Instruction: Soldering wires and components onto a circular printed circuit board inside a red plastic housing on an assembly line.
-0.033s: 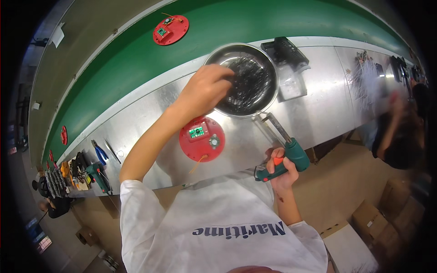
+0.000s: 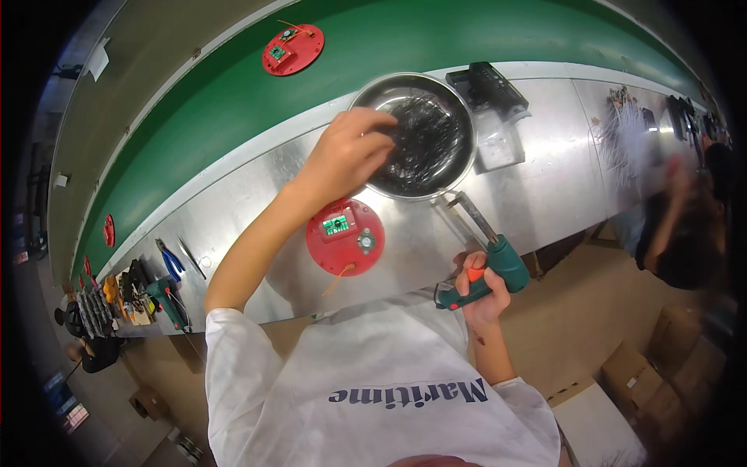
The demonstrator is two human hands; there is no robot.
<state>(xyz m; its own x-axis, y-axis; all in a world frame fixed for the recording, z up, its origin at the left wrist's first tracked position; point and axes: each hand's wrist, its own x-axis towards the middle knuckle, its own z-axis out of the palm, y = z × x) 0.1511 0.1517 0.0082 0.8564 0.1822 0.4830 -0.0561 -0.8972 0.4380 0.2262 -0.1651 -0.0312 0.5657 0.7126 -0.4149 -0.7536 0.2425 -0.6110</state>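
Observation:
A round steel bowl [image 2: 467, 148] holds a heap of small dark slender pieces [image 2: 424, 144], too fine to name. Over its left rim is my left hand [image 2: 354, 152], fingers bent together; whatever lies between the fingertips is hidden. My right hand [image 2: 484, 292] wraps the grip of a green power screwdriver [image 2: 507, 265] with an orange trigger, a finger resting on that trigger. Its long metal nose points up and left, ending near the bowl's lower rim. Below my left wrist, a red round plate [image 2: 342, 249] with a small green circuit board and a yellow wire lies on the metal bench.
Another red plate [image 2: 292, 50] sits on the green belt [image 2: 194, 117] beyond. Right of the bowl stand a black tray [image 2: 498, 87] and a clear container [image 2: 498, 148]. Blue pliers [image 2: 170, 261] and a second green tool [image 2: 167, 303] lie left. A co-worker [image 2: 677, 233] is at right.
My left hand has shifted very slightly left and upward at the bowl's rim. My right hand and the screwdriver hold still.

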